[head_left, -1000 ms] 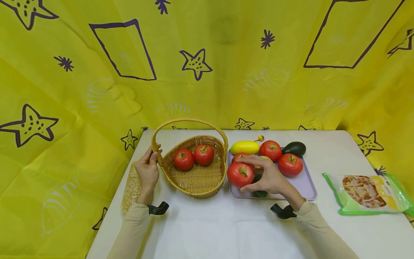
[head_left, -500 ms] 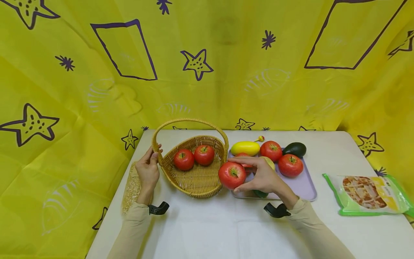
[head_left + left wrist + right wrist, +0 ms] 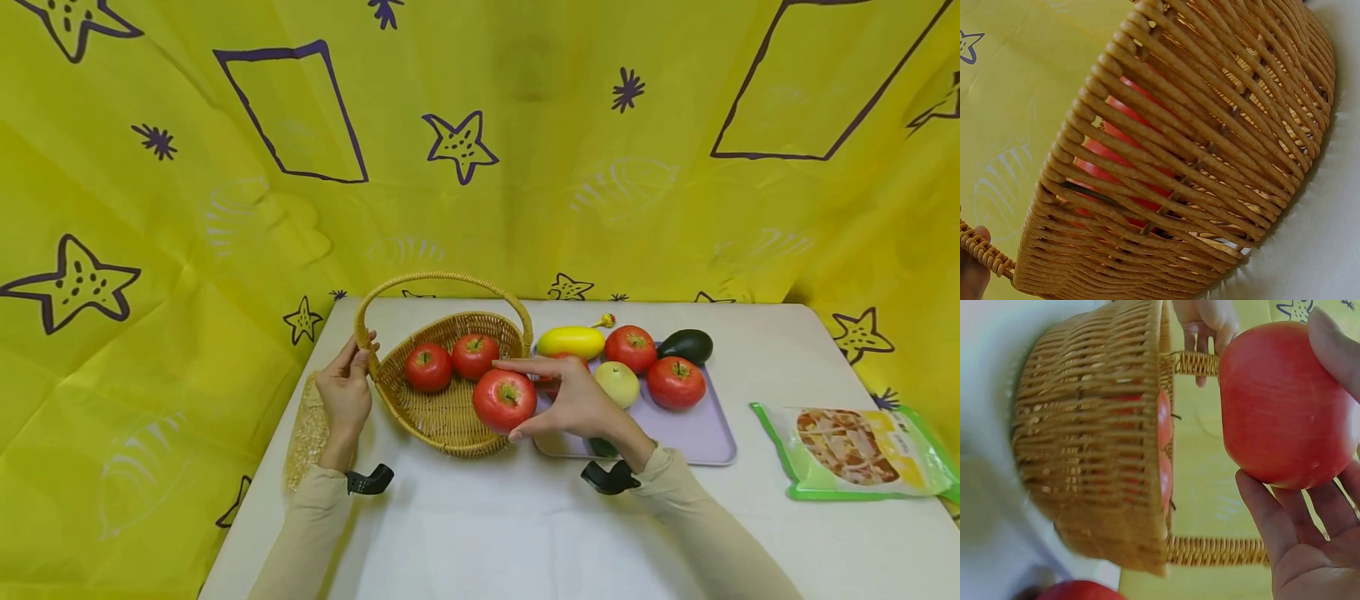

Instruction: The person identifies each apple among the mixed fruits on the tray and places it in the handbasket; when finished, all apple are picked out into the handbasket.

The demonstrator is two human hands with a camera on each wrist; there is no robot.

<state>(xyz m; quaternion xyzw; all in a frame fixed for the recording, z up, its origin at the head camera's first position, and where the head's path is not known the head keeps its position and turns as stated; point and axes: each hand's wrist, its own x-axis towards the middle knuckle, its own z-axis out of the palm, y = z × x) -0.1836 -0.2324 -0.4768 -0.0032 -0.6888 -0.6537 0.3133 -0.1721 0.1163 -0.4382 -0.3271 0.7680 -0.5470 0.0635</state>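
Note:
My right hand (image 3: 573, 400) holds a red apple (image 3: 505, 401) between thumb and fingers, over the right front rim of a wicker basket (image 3: 450, 433). In the right wrist view the apple (image 3: 1288, 406) hangs above the level of the basket's rim. Two red apples (image 3: 428, 367) lie inside the basket, their stems up. My left hand (image 3: 347, 396) pinches the left base of the basket's arched handle (image 3: 442, 276). Through the weave in the left wrist view, a red apple (image 3: 1116, 156) partly shows.
Right of the basket stands a lilac tray (image 3: 705, 446) with red apples (image 3: 676, 383), a pale green round fruit (image 3: 617, 384), a yellow oblong fruit (image 3: 570, 342) and a dark green avocado-like fruit (image 3: 685, 347). A green-edged food bag (image 3: 855, 450) lies far right; a grain-filled bag (image 3: 305, 437) lies left.
My right hand has carried the apple left from above the tray to the basket's rim, uncovering the pale green fruit. My left hand has stayed at the handle.

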